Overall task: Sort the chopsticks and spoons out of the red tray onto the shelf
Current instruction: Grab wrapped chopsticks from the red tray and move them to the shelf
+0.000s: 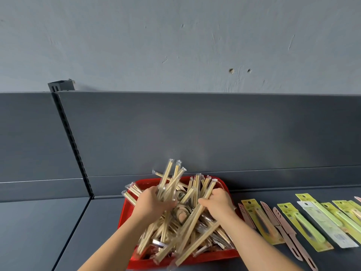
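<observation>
A red tray [203, 258] sits on the dark grey shelf [48, 231], heaped with wrapped wooden chopsticks [197, 186] and metal spoons [182, 212] in clear sleeves. My left hand [152, 202] grips a bunch of wrapped chopsticks [170, 173] whose upper ends fan out above the tray's far rim. My right hand [216, 202] holds a pair of wrapped chopsticks [193, 225] that slants down toward the tray's near edge. Both hands are over the tray's middle.
To the right of the tray lie packaged knives on yellow-green cards [300, 223] and loose pink knives [283, 227], side by side. The shelf's back panel [195, 133] rises behind the tray. A slotted upright [72, 141] divides the shelf at left.
</observation>
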Demonstrator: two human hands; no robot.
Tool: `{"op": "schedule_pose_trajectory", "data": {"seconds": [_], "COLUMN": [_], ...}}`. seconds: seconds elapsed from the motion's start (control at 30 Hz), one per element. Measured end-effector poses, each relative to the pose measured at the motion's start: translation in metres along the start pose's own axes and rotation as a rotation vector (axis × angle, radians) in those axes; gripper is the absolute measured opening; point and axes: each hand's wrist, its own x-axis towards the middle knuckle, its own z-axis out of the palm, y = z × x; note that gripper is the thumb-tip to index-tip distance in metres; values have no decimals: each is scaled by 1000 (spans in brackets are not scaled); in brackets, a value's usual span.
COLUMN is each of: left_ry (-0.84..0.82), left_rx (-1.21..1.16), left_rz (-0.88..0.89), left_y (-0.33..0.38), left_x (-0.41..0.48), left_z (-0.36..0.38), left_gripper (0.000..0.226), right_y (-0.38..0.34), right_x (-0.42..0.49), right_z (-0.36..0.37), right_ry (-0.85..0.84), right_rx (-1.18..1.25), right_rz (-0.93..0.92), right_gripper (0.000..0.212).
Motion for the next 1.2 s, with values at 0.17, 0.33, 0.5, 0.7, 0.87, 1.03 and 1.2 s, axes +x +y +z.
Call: {"op": "schedule_pose_trajectory", "data": {"seconds": [0.17,0.33,0.5,0.7,0.87,1.03,1.2], "left_ry": [51,68,-11,-55,-69,-106,-155], "left_rx": [4,50,86,141,139,79,80], "left_rz": [-50,-94,-123,-115,-49,7,7], "left_y": [-1,-9,-12,-16,-15,-15,-14], "left_x": [7,7,12,14,11,13,15], "left_z": [4,0,-5,-6,0,-1,-14], "left_gripper": [25,25,20,23,15,15,23], "right_y": [-4,-9,-11,-10,-13,-18,-39], "right_x": [0,-1,3,9,13,13,25], "right_z": [0,3,9,11,9,13,1], "right_ry": [-14,11,1,-73,-242,-323,-244], "right_rx": [-159,-320,-173,317,387,398,393], "right_rz": [7,-23,42,91,94,46,-28], "right_gripper": [24,33,21,20,18,24,28]}}
